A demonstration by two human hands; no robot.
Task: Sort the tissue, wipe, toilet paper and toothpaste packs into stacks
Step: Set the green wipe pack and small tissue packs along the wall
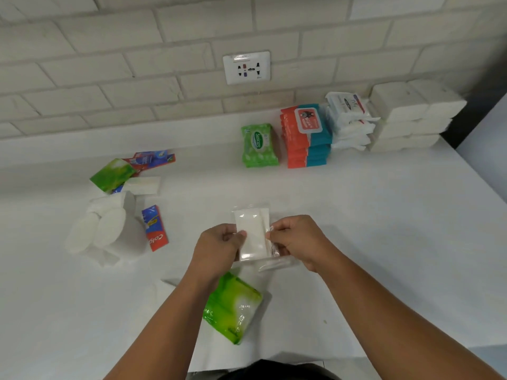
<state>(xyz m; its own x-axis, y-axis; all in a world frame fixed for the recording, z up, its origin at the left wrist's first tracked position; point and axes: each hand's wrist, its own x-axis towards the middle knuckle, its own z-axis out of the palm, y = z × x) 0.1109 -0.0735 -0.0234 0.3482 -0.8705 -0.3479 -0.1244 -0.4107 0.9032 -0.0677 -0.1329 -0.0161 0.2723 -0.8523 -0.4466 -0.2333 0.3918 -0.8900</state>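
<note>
My left hand (pixel 219 246) and my right hand (pixel 296 239) both pinch a clear-wrapped white tissue pack (pixel 253 234) above the counter's middle. Under my left forearm lies a green-and-white pack (pixel 233 307). At the left sit toilet paper rolls (pixel 105 231), a red-and-blue toothpaste box (pixel 155 227), a small white pack (pixel 142 185), another green pack (pixel 112 174) and more toothpaste boxes (pixel 153 159). At the back right stand stacks: green wipes (pixel 259 145), orange-and-teal wipes (pixel 306 135), white wipe packs (pixel 348 119) and white tissue packs (pixel 408 116).
The white counter (pixel 370 215) meets a white brick wall with a power socket (pixel 247 67). The counter's right edge drops off past the tissue stack. A thin white piece (pixel 164 286) lies beside my left forearm.
</note>
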